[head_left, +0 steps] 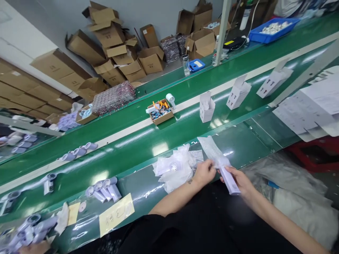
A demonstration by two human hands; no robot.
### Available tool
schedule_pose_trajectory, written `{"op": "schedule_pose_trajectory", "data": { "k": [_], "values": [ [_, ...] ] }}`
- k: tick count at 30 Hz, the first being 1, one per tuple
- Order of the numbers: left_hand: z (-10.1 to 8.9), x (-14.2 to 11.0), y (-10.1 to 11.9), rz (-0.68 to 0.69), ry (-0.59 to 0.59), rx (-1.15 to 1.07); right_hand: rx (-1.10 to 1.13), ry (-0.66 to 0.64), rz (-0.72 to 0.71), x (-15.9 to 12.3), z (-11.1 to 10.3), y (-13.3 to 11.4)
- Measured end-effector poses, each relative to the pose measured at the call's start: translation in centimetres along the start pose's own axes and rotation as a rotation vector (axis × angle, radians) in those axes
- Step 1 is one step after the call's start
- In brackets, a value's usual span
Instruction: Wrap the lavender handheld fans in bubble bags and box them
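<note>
My right hand (239,180) grips the handle of a lavender handheld fan (230,180) whose head end sits inside a clear plastic bag (212,151). My left hand (204,171) pinches the open edge of that bag near the fan. Both hands hover over the near edge of the green bench (243,144). Just left of them lies a heap of clear bags (173,169) with another bagged fan in it.
White open cartons (207,107) stand along the green conveyor belt (148,141). A small cardboard box of parts (159,112) sits on the divider. Several lavender fans (104,190) lie at left beside a yellow note (116,213). Flat white cartons (315,106) are stacked at right.
</note>
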State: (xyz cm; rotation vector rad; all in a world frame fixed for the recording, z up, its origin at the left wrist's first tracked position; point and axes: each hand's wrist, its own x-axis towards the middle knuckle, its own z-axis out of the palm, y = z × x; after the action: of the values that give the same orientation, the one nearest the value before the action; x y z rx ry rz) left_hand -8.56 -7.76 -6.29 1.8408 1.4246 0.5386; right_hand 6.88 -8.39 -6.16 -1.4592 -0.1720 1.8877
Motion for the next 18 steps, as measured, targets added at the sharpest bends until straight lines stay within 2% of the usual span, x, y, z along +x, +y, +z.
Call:
{"op": "schedule_pose_trajectory", "data": {
  "k": [2, 4, 6, 9, 12, 13, 15, 16, 18],
  "values": [
    [-0.5, 0.6, 0.6, 0.031, -0.021, -0.019, -0.058, 0.001, 0.039, 0.0, -0.2, 0.4],
    [-0.8, 1.0, 1.2, 0.074, -0.097, -0.026, -0.110, 0.033, 0.045, 0.0, -0.6, 0.6],
    [-0.9, 1.4, 2.1, 0.018, -0.148, -0.036, -0.151, 0.078, 0.008, -0.3, -1.7, -0.2],
    [-1.6, 2.3, 3.9, -0.137, -0.159, -0.108, -0.222, 0.122, -0.105, -1.6, -4.0, -3.5],
    [-3.4, 4.0, 6.4, -0.200, -0.140, -0.249, -0.378, 0.053, -0.294, -3.8, -5.4, -8.3],
    [-4.1, 4.8, 7.2, -0.172, -0.104, -0.285, -0.427, -0.001, -0.346, -4.4, -5.3, -9.8],
    [-5.1, 6.8, 8.6, -0.032, -0.051, -0.303, -0.464, -0.143, -0.408, -5.1, -4.6, -12.3],
    [-5.2, 7.9, 9.1, 0.056, -0.067, -0.286, -0.435, -0.211, -0.415, -5.2, -4.2, -13.2],
    [-4.5, 10.0, 9.8, 0.188, -0.175, -0.251, -0.358, -0.331, -0.400, -4.8, -3.8, -14.9]
  ]
}}
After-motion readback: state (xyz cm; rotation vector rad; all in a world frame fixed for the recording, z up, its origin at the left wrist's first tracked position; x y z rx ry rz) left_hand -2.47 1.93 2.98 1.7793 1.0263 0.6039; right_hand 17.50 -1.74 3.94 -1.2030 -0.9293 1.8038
